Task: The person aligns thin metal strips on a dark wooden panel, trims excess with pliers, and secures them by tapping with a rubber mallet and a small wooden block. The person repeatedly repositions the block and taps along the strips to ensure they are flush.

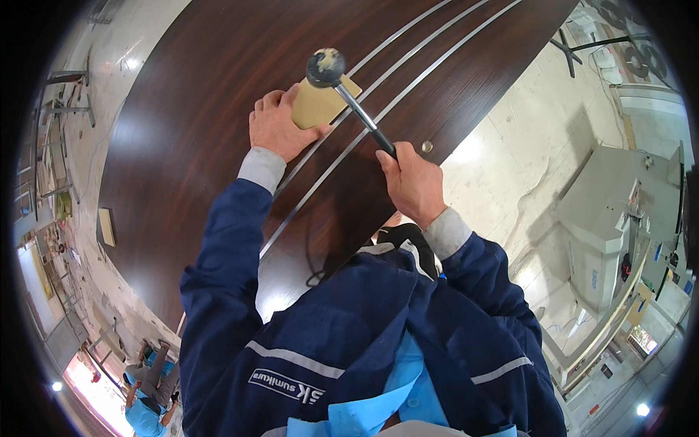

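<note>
My left hand (279, 125) grips a flat tan block (317, 104) by its left and near edges, thumb along the near side. The block rests on a dark brown wood-grain panel (218, 65), beside shiny metal strips (397, 91) that run diagonally across it. In my right hand (415, 178) is a mallet (327, 68), fingers wrapped round its black grip. Its dark round head, with a worn pale patch on the face, hangs over the far part of the block. Whether head and block touch, I cannot tell.
A small round object (427, 146) lies near the panel's right edge. Another tan piece (107, 226) is at its left edge. To the right stands a large grey machine (593, 226). A person in blue (149, 397) crouches at the lower left. Metal stands (69, 98) line the left.
</note>
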### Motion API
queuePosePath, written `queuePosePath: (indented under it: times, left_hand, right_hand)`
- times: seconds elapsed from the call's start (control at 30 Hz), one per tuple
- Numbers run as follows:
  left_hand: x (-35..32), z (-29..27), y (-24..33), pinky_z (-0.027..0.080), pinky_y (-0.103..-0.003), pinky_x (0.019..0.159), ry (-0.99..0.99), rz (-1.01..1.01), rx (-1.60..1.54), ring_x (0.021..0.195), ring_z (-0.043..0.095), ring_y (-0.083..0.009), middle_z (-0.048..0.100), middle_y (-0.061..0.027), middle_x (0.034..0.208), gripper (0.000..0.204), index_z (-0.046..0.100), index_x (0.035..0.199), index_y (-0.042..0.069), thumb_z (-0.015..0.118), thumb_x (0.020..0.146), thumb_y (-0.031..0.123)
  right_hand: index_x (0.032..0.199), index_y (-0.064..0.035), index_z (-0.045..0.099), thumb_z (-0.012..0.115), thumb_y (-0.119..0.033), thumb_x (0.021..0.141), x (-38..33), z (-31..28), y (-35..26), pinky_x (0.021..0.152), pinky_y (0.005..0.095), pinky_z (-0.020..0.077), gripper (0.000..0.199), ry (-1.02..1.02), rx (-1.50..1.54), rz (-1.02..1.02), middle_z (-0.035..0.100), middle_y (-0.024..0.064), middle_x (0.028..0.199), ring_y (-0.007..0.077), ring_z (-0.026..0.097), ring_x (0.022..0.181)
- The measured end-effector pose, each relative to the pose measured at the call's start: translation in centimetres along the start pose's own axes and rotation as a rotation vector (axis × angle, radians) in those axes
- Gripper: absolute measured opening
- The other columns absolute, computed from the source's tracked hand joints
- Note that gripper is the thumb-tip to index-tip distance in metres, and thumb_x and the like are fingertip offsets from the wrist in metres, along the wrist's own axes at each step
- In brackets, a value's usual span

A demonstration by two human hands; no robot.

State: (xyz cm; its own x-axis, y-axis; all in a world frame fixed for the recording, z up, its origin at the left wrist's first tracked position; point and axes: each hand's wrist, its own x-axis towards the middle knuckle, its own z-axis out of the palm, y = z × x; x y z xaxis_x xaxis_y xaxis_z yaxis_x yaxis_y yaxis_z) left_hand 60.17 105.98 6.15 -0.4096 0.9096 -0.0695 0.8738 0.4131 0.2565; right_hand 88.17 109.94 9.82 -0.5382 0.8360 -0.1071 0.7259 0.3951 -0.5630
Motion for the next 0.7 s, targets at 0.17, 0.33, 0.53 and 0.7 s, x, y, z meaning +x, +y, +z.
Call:
queuePosePath:
  times: [0.17, 0.33, 0.53, 0.7]
  left_hand:
    - [3.0, 0.2, 2.8, 0.041, -0.053, 0.118, -0.04, -0.005, -0.006, 0.141, 0.05, -0.0383, 0.056, -0.016, 0.149, 0.108, 0.053, 0.16, 0.018, 0.085, 0.074, 0.073]
    - [6.3, 0.7, 5.9, 0.041, -0.053, 0.118, -0.047, -0.021, 0.028, 0.141, 0.05, -0.0379, 0.055, -0.0151, 0.15, 0.107, 0.052, 0.161, 0.019, 0.085, 0.075, 0.074]
    - [11.0, 1.2, 9.9, 0.042, -0.054, 0.119, -0.021, -0.056, 0.016, 0.141, 0.051, -0.0401, 0.056, -0.0176, 0.152, 0.108, 0.054, 0.16, 0.02, 0.088, 0.072, 0.072]
    - [14.7, 1.7, 14.3, 0.041, -0.054, 0.12, -0.044, -0.095, 0.015, 0.144, 0.05, -0.0401, 0.056, -0.0181, 0.152, 0.106, 0.057, 0.158, 0.018, 0.086, 0.073, 0.073]
  right_hand:
    - [0.103, -0.0101, 0.058, 0.061, -0.042, 0.11, 2.7, -1.9, 2.0, 0.065, 0.0561, 0.0547, 0.033, -0.092, -0.131, 0.102, 0.073, 0.0149, 0.078, 0.0437, 0.072, 0.073]
    - [0.103, -0.0088, 0.058, 0.061, -0.041, 0.11, 5.4, -4.2, 4.6, 0.065, 0.0557, 0.0547, 0.033, 0.053, 0.129, 0.034, 0.072, 0.0152, 0.076, 0.0443, 0.072, 0.072]
    - [0.102, -0.0082, 0.057, 0.06, -0.041, 0.111, 10.4, -7.2, 9.2, 0.065, 0.0558, 0.0549, 0.034, 0.026, 0.08, -0.042, 0.072, 0.0161, 0.078, 0.0446, 0.072, 0.072]
    - [0.101, -0.0079, 0.056, 0.061, -0.041, 0.11, 14.3, -10.5, 13.3, 0.065, 0.056, 0.0556, 0.035, -0.074, 0.021, -0.012, 0.072, 0.0186, 0.08, 0.0451, 0.072, 0.074]
